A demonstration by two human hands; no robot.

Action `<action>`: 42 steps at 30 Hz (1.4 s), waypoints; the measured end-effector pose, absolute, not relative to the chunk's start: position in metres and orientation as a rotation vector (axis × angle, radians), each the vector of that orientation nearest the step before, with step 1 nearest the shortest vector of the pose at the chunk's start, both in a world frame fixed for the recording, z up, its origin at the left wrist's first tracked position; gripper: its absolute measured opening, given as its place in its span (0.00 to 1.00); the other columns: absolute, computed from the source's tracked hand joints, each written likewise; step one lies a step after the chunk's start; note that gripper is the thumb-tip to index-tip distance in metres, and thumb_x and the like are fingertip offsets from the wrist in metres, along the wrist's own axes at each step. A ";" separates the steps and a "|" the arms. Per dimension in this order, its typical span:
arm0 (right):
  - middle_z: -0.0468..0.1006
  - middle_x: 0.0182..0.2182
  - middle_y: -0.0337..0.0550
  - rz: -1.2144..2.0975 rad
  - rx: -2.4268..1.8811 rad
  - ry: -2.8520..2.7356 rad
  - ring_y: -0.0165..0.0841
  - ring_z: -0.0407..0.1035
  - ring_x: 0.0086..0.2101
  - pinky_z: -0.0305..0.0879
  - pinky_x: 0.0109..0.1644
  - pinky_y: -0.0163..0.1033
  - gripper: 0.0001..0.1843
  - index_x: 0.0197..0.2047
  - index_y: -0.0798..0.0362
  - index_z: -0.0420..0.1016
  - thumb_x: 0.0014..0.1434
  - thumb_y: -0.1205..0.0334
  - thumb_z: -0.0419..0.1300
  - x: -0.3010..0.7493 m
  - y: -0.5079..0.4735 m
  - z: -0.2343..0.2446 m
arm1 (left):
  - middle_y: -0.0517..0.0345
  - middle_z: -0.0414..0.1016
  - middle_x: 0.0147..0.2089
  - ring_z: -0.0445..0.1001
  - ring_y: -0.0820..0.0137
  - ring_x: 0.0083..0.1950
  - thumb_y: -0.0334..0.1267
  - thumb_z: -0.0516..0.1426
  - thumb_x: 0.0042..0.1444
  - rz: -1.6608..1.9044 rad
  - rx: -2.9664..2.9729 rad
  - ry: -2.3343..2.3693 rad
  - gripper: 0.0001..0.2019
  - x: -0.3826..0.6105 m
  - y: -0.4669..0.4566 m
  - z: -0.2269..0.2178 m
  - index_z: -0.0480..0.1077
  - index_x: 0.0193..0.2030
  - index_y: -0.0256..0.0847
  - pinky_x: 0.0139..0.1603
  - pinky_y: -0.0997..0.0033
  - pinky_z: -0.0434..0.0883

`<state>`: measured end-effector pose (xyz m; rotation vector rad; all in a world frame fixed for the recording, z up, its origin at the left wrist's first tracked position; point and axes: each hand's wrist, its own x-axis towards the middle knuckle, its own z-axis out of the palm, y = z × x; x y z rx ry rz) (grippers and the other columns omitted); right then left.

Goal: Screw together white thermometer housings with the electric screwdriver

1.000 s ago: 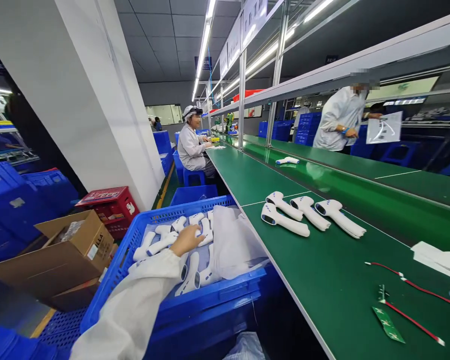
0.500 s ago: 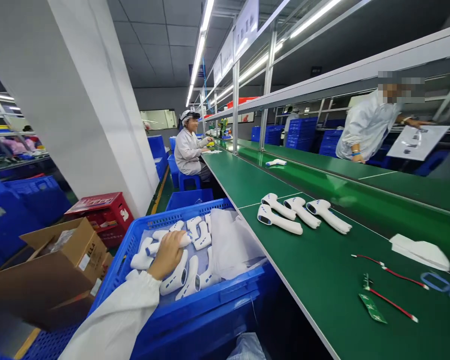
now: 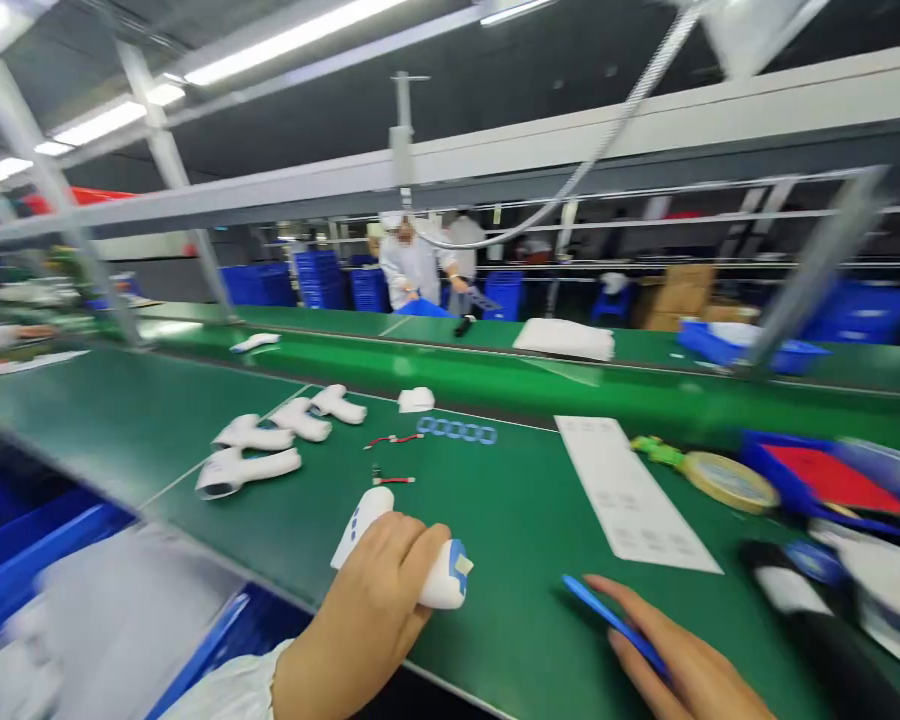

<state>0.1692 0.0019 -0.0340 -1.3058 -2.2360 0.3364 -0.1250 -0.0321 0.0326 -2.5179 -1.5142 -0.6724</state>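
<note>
My left hand (image 3: pixel 371 595) is wrapped round a white handheld infrared thermometer (image 3: pixel 446 585), lifted over the near edge of the green table. A blue end with a small pale tab faces right. At the lower right, my right hand (image 3: pixel 679 655) grips a slim blue pointed stick (image 3: pixel 604 608) between thumb and fingers; its exact kind is unclear. Several more white thermometers (image 3: pixel 251 468) lie on the table to the left. Beyond my left hand are short red wires (image 3: pixel 396 480), a small white piece (image 3: pixel 416 400) and a row of blue rings (image 3: pixel 457 430).
A printed white sheet (image 3: pixel 630 490) lies to the right, beside a tape roll (image 3: pixel 727 480) and a blue tray (image 3: pixel 757 450). The blue bin (image 3: pixel 202 650) stands at lower left. A conveyor (image 3: pixel 495 375) runs behind; people stand or sit farther off.
The view has swung right from the bin to the table. My left hand has come out of the bin with a thermometer. My right hand, holding the blue stick, has come into view.
</note>
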 end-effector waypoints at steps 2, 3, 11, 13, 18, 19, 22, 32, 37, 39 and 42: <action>0.74 0.48 0.49 0.310 -1.409 -2.210 0.39 0.72 0.45 0.73 0.46 0.41 0.21 0.56 0.55 0.65 0.62 0.60 0.44 0.170 0.003 -0.025 | 0.51 0.70 0.40 0.69 0.60 0.38 0.26 0.53 0.51 -0.477 -2.648 -1.393 0.20 -0.089 -0.010 0.028 0.60 0.52 0.40 0.41 0.55 0.71; 0.73 0.49 0.52 0.284 -1.469 -2.180 0.40 0.71 0.46 0.72 0.47 0.43 0.22 0.57 0.57 0.63 0.62 0.63 0.44 0.170 0.003 -0.021 | 0.51 0.70 0.39 0.69 0.59 0.38 0.27 0.56 0.50 -0.390 -2.687 -1.316 0.21 -0.073 -0.001 0.025 0.61 0.52 0.39 0.40 0.55 0.71; 0.71 0.48 0.51 -0.201 -1.531 -2.182 0.40 0.68 0.47 0.72 0.48 0.46 0.19 0.56 0.50 0.64 0.63 0.62 0.48 0.245 -0.025 0.015 | 0.49 0.73 0.38 0.73 0.57 0.39 0.52 0.61 0.49 -0.297 -2.663 -1.030 0.26 -0.013 0.024 -0.016 0.68 0.51 0.37 0.48 0.49 0.70; 0.74 0.44 0.52 -0.357 -1.518 -2.264 0.41 0.71 0.42 0.75 0.42 0.46 0.18 0.52 0.52 0.68 0.61 0.67 0.47 0.279 -0.022 0.019 | 0.49 0.74 0.38 0.73 0.58 0.40 0.55 0.58 0.51 -0.266 -2.677 -1.005 0.27 -0.012 0.023 -0.022 0.68 0.51 0.37 0.50 0.48 0.68; 0.71 0.51 0.51 -0.703 -1.325 -2.697 0.43 0.70 0.46 0.74 0.41 0.50 0.38 0.54 0.48 0.67 0.45 0.86 0.40 0.316 -0.002 0.013 | 0.47 0.74 0.43 0.72 0.58 0.44 0.56 0.54 0.55 -0.271 -2.755 -1.032 0.27 -0.014 0.020 -0.020 0.68 0.51 0.35 0.58 0.44 0.61; 0.69 0.53 0.51 -0.705 -1.262 -2.779 0.45 0.68 0.49 0.72 0.43 0.53 0.38 0.54 0.48 0.67 0.45 0.86 0.40 0.316 0.001 0.012 | 0.47 0.74 0.44 0.72 0.58 0.45 0.55 0.54 0.55 -0.280 -2.768 -1.052 0.26 -0.015 0.019 -0.018 0.68 0.51 0.35 0.58 0.45 0.61; 0.67 0.55 0.53 -0.604 -1.097 -2.919 0.48 0.64 0.52 0.69 0.47 0.58 0.31 0.49 0.49 0.70 0.49 0.84 0.42 0.316 0.006 0.011 | 0.48 0.74 0.43 0.72 0.59 0.44 0.52 0.56 0.55 -0.285 -2.806 -1.092 0.23 -0.017 0.018 -0.017 0.67 0.50 0.35 0.57 0.46 0.62; 0.72 0.45 0.44 0.218 -1.084 -1.488 0.43 0.67 0.48 0.58 0.57 0.57 0.22 0.52 0.42 0.62 0.54 0.59 0.62 0.269 0.000 0.037 | 0.50 0.72 0.42 0.71 0.59 0.44 0.47 0.60 0.53 -0.421 -2.878 -1.181 0.21 -0.018 0.018 -0.022 0.67 0.49 0.37 0.57 0.46 0.62; 0.72 0.34 0.37 0.697 -0.710 -0.930 0.33 0.69 0.34 0.69 0.43 0.44 0.22 0.53 0.44 0.63 0.58 0.47 0.57 0.195 0.016 0.069 | 0.51 0.72 0.43 0.71 0.59 0.45 0.48 0.59 0.53 -0.429 -2.923 -1.247 0.20 -0.019 0.018 -0.018 0.67 0.49 0.40 0.56 0.49 0.63; 0.71 0.29 0.37 0.790 -0.664 -0.934 0.32 0.67 0.29 0.68 0.34 0.40 0.26 0.52 0.46 0.64 0.57 0.39 0.54 0.175 0.021 0.074 | 0.51 0.71 0.43 0.70 0.59 0.44 0.48 0.59 0.54 -0.438 -2.935 -1.252 0.20 -0.019 0.018 -0.019 0.67 0.49 0.40 0.55 0.48 0.64; 0.70 0.25 0.37 0.815 -0.622 -1.009 0.33 0.65 0.24 0.64 0.27 0.39 0.30 0.48 0.48 0.66 0.55 0.33 0.50 0.157 0.024 0.075 | 0.51 0.71 0.44 0.70 0.59 0.46 0.50 0.58 0.54 -0.559 -2.950 -1.256 0.23 -0.020 0.015 -0.018 0.65 0.52 0.40 0.58 0.46 0.61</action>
